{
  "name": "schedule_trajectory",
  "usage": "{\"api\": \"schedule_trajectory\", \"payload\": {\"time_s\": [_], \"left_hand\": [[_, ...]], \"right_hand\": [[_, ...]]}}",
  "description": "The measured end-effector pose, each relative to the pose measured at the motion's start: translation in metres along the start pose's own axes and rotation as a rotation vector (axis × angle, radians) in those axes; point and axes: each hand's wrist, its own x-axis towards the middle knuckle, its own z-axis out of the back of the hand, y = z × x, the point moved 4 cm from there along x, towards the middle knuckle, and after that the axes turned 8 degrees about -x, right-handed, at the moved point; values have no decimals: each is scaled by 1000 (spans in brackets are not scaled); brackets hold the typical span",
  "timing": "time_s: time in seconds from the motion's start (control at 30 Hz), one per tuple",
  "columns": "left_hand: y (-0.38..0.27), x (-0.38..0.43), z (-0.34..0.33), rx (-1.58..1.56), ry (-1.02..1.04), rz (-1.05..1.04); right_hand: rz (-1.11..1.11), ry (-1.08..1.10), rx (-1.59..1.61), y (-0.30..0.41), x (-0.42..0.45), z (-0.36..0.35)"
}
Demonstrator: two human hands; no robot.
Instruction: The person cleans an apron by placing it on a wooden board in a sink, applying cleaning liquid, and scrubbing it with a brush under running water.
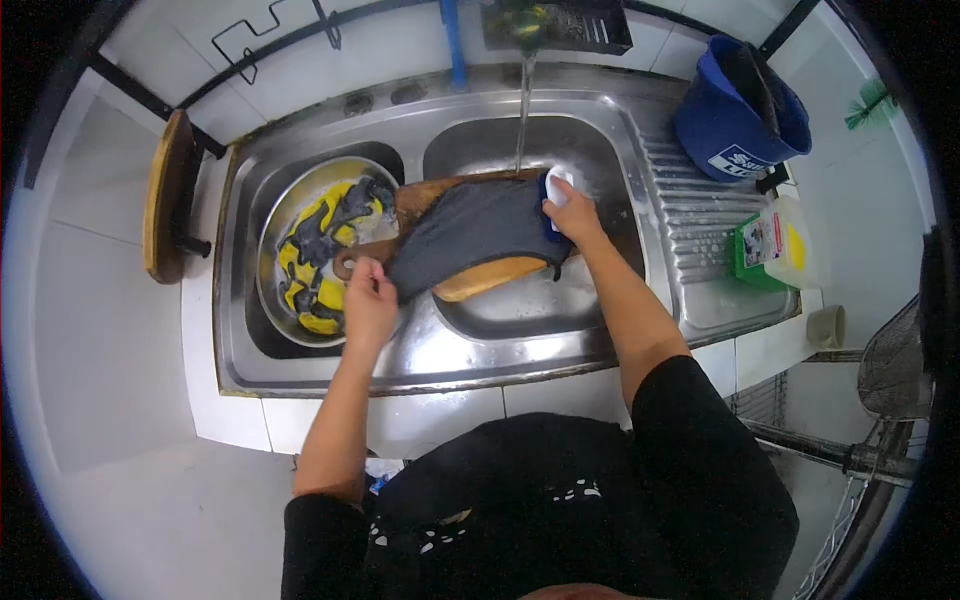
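A dark grey garment (480, 225) with a black edge lies stretched over a wooden board (487, 279) that spans the right sink basin. My right hand (576, 216) grips a white-backed scrub brush (559, 191) with dark blue bristles, pressed on the garment's right end. Beside the board's handle (346, 262), with curled fingers, is my left hand (370, 300). It is at the garment's left edge; whether it pinches the fabric is unclear. To the left, a round metal basin (268, 300) holds wet yellow and dark grey cloth (319, 251) with suds.
Water (523, 112) runs from above into the right basin (600, 146). On the ribbed drainboard (694, 225) stand a blue bucket (720, 120) and a green-and-clear plastic container (772, 244). A wooden board (161, 202) leans at left. A mesh strainer (896, 367) hangs at right.
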Motion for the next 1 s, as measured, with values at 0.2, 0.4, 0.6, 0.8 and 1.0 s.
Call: {"api": "schedule_trajectory", "payload": {"time_s": [0.2,0.4,0.6,0.8,1.0], "left_hand": [[-15,6,-3,137,125,91],[-9,-2,-9,82,78,58],[2,-2,-5,180,124,21],[-24,3,-25,531,188,-99],[-36,76,-75,687,172,-307]], "right_hand": [[347,223,-49,96,-60,-63],[95,-112,-93,-16,23,-6],[426,152,-115,83,-61,-62],[-63,-72,-14,-37,28,0],[-18,-17,-171,-31,-27,-3]]}}
